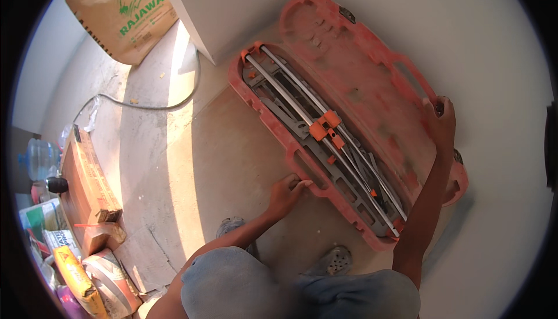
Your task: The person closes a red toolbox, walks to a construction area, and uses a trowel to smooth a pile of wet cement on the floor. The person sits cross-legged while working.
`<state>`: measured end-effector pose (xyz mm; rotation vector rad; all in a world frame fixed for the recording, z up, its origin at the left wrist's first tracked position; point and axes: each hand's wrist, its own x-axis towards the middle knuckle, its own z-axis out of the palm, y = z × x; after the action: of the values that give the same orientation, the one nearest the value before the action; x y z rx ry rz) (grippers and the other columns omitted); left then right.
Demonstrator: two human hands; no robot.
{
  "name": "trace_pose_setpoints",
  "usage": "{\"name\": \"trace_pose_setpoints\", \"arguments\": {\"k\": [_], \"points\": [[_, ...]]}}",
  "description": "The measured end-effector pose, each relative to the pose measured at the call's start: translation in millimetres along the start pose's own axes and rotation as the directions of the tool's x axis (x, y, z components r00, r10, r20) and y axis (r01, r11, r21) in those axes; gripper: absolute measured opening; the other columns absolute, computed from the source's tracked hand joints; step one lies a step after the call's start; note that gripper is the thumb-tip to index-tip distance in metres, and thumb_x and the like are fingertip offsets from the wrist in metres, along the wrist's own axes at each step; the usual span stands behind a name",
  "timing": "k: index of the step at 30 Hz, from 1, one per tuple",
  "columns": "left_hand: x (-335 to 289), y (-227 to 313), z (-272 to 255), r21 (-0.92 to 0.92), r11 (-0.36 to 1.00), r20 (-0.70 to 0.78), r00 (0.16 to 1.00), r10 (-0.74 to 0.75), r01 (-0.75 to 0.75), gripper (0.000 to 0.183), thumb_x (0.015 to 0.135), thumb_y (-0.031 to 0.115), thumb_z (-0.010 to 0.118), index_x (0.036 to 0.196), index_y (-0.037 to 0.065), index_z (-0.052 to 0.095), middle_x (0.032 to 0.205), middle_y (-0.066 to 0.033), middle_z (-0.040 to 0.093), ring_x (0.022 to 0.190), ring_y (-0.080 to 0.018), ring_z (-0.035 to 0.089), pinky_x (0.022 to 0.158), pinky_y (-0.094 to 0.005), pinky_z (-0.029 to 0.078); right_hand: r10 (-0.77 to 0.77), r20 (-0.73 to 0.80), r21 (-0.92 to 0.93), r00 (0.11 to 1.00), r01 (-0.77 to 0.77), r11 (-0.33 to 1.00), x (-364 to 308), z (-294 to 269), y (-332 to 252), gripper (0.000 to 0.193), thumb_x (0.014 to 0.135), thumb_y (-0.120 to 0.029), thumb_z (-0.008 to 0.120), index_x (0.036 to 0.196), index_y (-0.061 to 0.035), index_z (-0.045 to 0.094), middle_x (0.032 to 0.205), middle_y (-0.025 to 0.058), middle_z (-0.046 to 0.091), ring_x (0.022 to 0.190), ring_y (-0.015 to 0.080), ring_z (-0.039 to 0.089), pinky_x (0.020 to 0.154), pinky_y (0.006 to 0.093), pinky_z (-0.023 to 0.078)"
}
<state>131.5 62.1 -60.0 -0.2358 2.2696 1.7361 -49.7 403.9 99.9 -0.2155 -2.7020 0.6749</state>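
Note:
An opened red plastic case [273, 124] lies on the floor in front of me. In its base rests a manual tile cutter [285, 86] with two long silver rails and orange fittings. The dusty lid [360, 81] is swung back toward the wall. My left hand [286, 196] is closed on the near rim of the base, beside the handle opening; its fingertips are partly hidden. At the lid's far edge, by the lid handle, my right hand [440, 124] has its fingers wrapped round the rim.
A brown paper sack [131, 20] stands at the upper left near a white wall corner [203, 11]. A dark cable [145, 107] crosses the floor. On the left are a cardboard box [87, 174], a large water bottle [42, 159] and a yellow bag [77, 275].

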Motion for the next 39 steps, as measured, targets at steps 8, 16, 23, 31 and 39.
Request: {"name": "trace_pose_setpoints", "arguments": {"k": [8, 16, 23, 31, 39], "points": [[-6.0, -19.5, -8.3, -0.427, 0.885, 0.209, 0.972, -0.104, 0.187, 0.048, 0.094, 0.040, 0.060, 0.117, -0.002, 0.058, 0.099, -0.0094, 0.066, 0.087, -0.0145, 0.063, 0.072, -0.0280, 0.051, -0.328, 0.035, -0.046, 0.944, 0.329, 0.943, -153.7, -3.3, -103.5, 0.034, 0.086, -0.008, 0.054, 0.119, -0.0034, 0.060, 0.102, 0.0173, 0.060, 0.093, 0.0355, 0.056, 0.091, 0.0435, 0.044], [-9.6, -12.5, -26.3, -0.701, 0.624, 0.340, 0.931, -0.133, 0.345, 0.068, 0.096, 0.050, 0.050, 0.142, 0.001, 0.039, 0.140, -0.0136, 0.048, 0.127, -0.0255, 0.048, 0.102, -0.0422, 0.039, -0.381, 0.247, -0.204, 0.891, 0.432, 0.878, -264.5, 60.6, -122.1, 0.034, 0.086, -0.008, 0.055, 0.119, -0.0010, 0.060, 0.106, 0.0138, 0.060, 0.094, 0.0291, 0.057, 0.083, 0.0413, 0.045], [0.7, -13.3, -33.2, -0.638, 0.687, 0.352, 0.925, -0.141, 0.348, 0.068, 0.095, 0.048, 0.053, 0.142, 0.001, 0.040, 0.140, -0.0132, 0.048, 0.123, -0.0249, 0.052, 0.099, -0.0392, 0.044, -0.351, 0.212, -0.332, 0.912, 0.405, 0.852, -282.0, 90.0, -126.8, 0.039, 0.085, -0.006, 0.052, 0.122, 0.0037, 0.057, 0.109, 0.0144, 0.058, 0.094, 0.0297, 0.056, 0.083, 0.0402, 0.045], [11.7, -24.5, -31.1, -0.629, 0.746, 0.123, 0.976, -0.180, 0.217, 0.057, 0.095, 0.041, 0.057, 0.134, 0.000, 0.047, 0.126, -0.0113, 0.055, 0.105, -0.0187, 0.058, 0.086, -0.0327, 0.051, -0.356, 0.285, -0.373, 0.890, 0.446, 0.814, -304.0, 108.5, -122.8, 0.044, 0.085, -0.004, 0.053, 0.128, 0.0059, 0.052, 0.111, 0.0179, 0.055, 0.096, 0.0305, 0.058, 0.079, 0.0398, 0.048], [130.0, -13.4, -117.9, 0.144, 0.962, -0.567, 0.778, 0.271, -0.230, 0.061, 0.088, 0.020, 0.067, 0.137, -0.003, 0.039, 0.133, -0.0188, 0.046, 0.118, -0.0279, 0.050, 0.096, -0.0382, 0.044, -0.292, 0.565, -0.401, 0.772, 0.566, 0.720, -271.5, 110.9, -128.3, 0.012, 0.086, -0.010, 0.060, 0.094, -0.0018, 0.063, 0.093, 0.0104, 0.062, 0.073, 0.0211, 0.068, 0.063, 0.0294, 0.055]]}}
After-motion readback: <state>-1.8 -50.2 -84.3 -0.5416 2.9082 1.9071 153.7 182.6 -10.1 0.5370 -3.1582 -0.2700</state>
